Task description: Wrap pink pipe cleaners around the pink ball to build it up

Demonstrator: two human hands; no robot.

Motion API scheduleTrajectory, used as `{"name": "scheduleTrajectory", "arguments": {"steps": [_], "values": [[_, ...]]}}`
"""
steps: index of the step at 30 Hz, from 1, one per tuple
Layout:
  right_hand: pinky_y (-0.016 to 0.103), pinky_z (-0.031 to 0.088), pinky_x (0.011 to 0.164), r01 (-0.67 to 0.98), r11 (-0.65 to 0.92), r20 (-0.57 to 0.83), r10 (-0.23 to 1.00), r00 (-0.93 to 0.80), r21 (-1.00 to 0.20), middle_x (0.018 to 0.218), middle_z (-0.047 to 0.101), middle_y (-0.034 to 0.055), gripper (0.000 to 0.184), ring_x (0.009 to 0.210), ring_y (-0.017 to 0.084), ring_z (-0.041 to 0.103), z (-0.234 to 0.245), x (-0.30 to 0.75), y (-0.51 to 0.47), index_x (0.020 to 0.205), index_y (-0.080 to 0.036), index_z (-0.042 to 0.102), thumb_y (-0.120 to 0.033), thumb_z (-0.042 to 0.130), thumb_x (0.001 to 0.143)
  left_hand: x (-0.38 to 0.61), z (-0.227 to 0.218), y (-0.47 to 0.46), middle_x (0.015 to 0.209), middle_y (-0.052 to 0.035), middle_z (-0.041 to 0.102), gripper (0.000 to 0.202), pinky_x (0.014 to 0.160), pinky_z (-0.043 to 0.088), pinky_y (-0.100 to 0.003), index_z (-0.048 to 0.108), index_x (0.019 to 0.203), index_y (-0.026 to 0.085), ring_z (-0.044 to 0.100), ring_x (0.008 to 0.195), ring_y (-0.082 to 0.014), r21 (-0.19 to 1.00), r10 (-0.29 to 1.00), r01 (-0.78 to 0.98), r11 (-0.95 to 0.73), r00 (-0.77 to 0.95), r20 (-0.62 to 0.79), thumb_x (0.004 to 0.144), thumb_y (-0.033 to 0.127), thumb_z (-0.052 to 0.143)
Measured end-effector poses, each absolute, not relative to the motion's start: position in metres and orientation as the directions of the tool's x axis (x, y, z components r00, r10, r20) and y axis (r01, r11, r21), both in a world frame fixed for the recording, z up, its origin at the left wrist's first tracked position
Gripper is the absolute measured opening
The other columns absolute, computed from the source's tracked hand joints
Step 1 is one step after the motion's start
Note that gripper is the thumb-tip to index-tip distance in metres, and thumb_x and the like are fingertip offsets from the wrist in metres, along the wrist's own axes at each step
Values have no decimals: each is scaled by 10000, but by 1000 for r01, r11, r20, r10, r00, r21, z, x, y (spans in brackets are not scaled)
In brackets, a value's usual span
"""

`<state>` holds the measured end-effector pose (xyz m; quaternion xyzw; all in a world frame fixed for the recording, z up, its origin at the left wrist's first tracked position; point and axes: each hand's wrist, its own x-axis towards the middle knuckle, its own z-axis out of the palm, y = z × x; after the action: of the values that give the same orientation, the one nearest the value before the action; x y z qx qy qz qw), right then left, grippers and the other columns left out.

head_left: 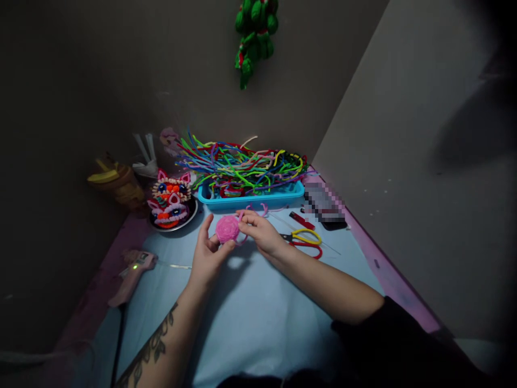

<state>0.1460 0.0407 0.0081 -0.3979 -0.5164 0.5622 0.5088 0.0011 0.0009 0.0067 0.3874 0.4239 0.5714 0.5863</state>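
Observation:
A round pink pipe cleaner coil [227,229] is held above the table, its spiral face turned toward me. My left hand [210,249] grips its left and lower edge, with the thumb below and a finger raised at the side. At the coil's right edge, my right hand [260,230] pinches the pink pipe cleaner [244,237] that runs off the coil. A loose pink length curls up behind the right fingers. The fingertips behind the coil are partly hidden.
A blue tray [250,202] heaped with colourful pipe cleaners [242,167] stands behind my hands. Scissors [306,243], a red cutter-like tool [302,220] and a phone [325,206] lie right. A glue gun [133,277] and a bowl [176,229] of fuzzy animal faces are left.

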Motion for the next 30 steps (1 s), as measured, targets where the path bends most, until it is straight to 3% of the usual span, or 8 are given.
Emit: {"name": "scheduleTrajectory", "arguments": {"steps": [5,14,18,22,25,30], "values": [[363,270,1067,-146,30,55,983,-173,-989,1098,544,65,297,1218,222,447,10,146,39,606,-190,571,-446,706,671,3,10,0,767,-44,726,1113,749,516,-294,197,1458,157,687,725,-183,947,998,-318,44,-29,-56,565,309,843],[374,276,1059,-196,14,44,988,-149,-981,1059,566,62,303,1175,228,476,9,147,40,576,-183,561,-432,713,661,1,6,1,847,-70,733,1073,791,506,-317,190,1452,156,690,748,-173,935,998,-351,54,-6,-60,595,277,825],[376,293,1048,-205,43,61,995,-82,-978,1014,580,55,341,1160,235,481,5,150,48,547,-185,529,-454,715,644,-3,4,4,891,-63,723,856,795,486,-289,321,1385,170,676,810,-156,934,990,-357,9,-130,-59,672,329,768],[377,285,1058,-204,71,85,995,-59,-976,1059,572,57,333,1161,235,479,5,154,52,551,-186,533,-442,732,626,-7,4,5,902,-51,697,609,657,464,-221,477,1222,175,659,782,-133,953,960,-304,-11,-269,-74,700,346,739],[368,282,1059,-188,81,93,994,-58,-979,1083,564,62,319,1166,231,474,4,154,52,569,-187,553,-442,739,620,-5,7,3,926,-49,689,705,603,452,-212,449,1259,184,656,733,-130,951,978,-308,21,-193,-84,652,329,777],[364,276,1057,-210,87,102,993,-59,-974,1063,554,50,284,1168,230,471,0,150,49,580,-191,591,-422,750,622,1,9,1,857,-40,706,925,644,479,-237,332,1377,181,668,711,-147,942,990,-326,81,-86,-115,597,288,818]]}}
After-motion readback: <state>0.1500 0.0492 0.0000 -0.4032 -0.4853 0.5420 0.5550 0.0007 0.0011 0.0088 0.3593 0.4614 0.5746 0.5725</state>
